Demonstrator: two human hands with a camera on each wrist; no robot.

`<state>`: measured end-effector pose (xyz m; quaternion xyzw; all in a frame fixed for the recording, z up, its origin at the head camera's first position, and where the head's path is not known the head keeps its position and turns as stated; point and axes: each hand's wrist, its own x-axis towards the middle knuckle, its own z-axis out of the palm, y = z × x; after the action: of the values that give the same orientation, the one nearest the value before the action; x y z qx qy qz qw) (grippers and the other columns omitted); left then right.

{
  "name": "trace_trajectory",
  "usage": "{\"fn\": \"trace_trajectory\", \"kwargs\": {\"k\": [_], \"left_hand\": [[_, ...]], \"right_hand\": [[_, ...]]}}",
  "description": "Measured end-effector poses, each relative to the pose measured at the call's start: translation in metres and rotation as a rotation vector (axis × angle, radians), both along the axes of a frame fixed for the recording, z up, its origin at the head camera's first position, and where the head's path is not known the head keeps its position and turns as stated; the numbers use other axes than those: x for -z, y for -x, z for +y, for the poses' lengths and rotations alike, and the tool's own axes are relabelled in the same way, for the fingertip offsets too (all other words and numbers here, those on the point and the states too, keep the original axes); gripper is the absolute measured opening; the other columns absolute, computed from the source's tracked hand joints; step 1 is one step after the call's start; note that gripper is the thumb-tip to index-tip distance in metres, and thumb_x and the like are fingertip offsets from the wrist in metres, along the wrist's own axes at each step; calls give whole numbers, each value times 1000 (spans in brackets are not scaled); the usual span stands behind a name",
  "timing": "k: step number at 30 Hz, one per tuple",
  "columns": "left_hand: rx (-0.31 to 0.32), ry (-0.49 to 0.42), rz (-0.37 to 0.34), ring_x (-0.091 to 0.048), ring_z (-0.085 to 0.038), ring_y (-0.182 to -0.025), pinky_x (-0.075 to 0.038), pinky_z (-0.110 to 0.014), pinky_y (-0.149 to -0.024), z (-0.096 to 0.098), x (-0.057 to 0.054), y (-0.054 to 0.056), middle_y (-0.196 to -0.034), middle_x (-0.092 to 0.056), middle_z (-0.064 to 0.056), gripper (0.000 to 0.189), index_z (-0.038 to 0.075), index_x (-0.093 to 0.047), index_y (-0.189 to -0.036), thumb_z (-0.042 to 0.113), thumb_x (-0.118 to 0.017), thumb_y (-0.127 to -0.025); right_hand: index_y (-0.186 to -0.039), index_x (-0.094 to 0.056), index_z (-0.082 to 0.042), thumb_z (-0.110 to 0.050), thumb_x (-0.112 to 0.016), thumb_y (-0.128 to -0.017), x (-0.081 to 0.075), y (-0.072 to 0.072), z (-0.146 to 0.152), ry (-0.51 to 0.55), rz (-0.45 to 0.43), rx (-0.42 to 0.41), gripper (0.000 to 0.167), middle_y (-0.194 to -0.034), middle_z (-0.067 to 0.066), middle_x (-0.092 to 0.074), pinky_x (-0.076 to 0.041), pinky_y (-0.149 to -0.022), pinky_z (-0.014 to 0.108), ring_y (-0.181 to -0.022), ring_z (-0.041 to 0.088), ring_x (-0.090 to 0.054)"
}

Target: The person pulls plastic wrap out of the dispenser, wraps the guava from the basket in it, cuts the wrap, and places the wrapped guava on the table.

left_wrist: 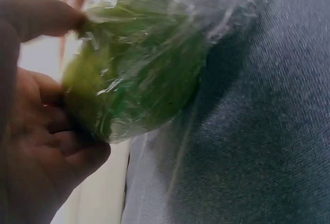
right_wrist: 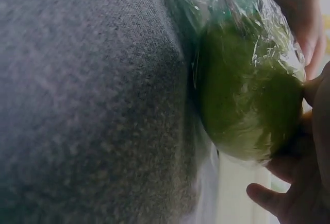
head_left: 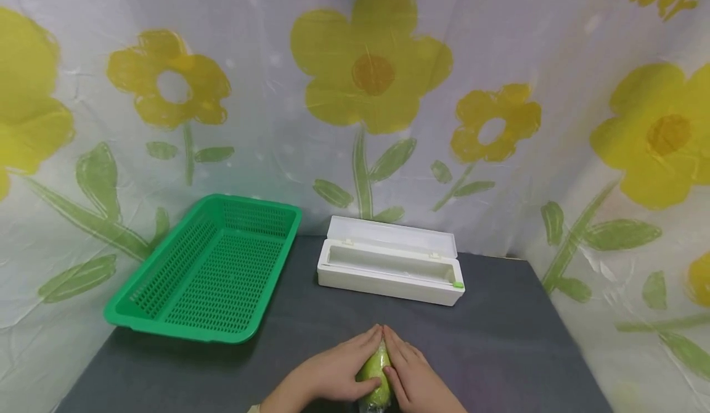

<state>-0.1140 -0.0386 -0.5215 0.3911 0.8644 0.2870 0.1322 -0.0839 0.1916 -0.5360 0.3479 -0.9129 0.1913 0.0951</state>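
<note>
A green fruit (head_left: 378, 370) in clear plastic film lies between both hands near the front of the table. My left hand (head_left: 342, 365) grips it from the left, with the thumb laid across the near part. From the other side, my right hand (head_left: 416, 376) holds it, and the fingertips of both hands meet at its far end. Loose, crinkled film (left_wrist: 232, 7) sticks out past the fruit in the left wrist view. In the right wrist view the film is stretched smooth over the rounded fruit (right_wrist: 242, 95), with wrinkles towards one end.
A green slotted basket (head_left: 296, 216) stands at the back left. Right of it, a long white box (head_left: 383, 286) has its lid (head_left: 391, 235) raised and a small green piece (head_left: 458, 285) at one corner. The dark table (head_left: 499, 333) meets a flower-printed curtain (head_left: 261, 92).
</note>
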Motion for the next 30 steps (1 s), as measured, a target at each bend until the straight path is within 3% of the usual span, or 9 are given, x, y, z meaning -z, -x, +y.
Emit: {"fn": "trace_trajectory", "kwargs": {"k": [6,15,18,20,23,27,30], "left_hand": [[-18,-12,-33,-39,-31,-155,-43,-45,-119,-4,-2,-6,-169,-33,-21,83,-2,-32,-164,50,-60,-107],[-75,-114,-55,-44,-30,-151,-44,-45,-118,-10,2,-1,-165,-42,-15,89,-1,-32,-164,53,-67,-102],[-75,-86,-57,-34,-34,-157,-38,-53,-122,-7,1,-2,-171,-31,-17,91,-1,-22,-167,54,-59,-105],[-62,-54,-54,-27,-33,-160,-31,-59,-124,-2,0,-4,-174,-23,-17,90,-1,-17,-168,55,-51,-107],[-47,22,-3,-25,-30,-161,-26,-64,-125,4,-2,-9,-174,-22,-17,87,-3,-19,-167,58,-40,-110],[-47,89,68,-30,-31,-159,-33,-61,-122,7,-3,-15,-172,-27,-20,84,-5,-23,-166,57,-37,-112],[-43,84,93,-32,-33,-158,-38,-56,-121,7,-3,-17,-172,-27,-21,81,-6,-21,-166,54,-36,-113]], "right_hand": [[-158,-36,13,-28,-43,-116,0,-7,-1,18,-201,65,59,-159,28,-46,-48,-106,63,-143,43,-51],[-154,-40,13,-33,-41,-116,-6,-3,-3,18,-282,85,60,-153,28,-51,-49,-102,67,-135,42,-58],[-157,-37,13,-29,-45,-115,-6,-4,-6,18,-204,81,60,-157,28,-49,-49,-102,66,-140,41,-55],[-158,-36,13,-24,-49,-113,-5,-4,-9,1,-108,73,59,-158,27,-47,-51,-102,64,-142,39,-53],[-157,-39,11,-19,-53,-112,-2,-5,-12,-50,23,67,56,-158,25,-49,-53,-102,58,-144,34,-52],[-152,-46,12,-16,-58,-108,1,-5,-13,-86,109,72,53,-154,24,-54,-56,-100,54,-142,32,-54],[-151,-47,12,-14,-63,-105,4,-5,-13,-75,155,73,55,-151,24,-56,-57,-99,52,-140,32,-56]]}}
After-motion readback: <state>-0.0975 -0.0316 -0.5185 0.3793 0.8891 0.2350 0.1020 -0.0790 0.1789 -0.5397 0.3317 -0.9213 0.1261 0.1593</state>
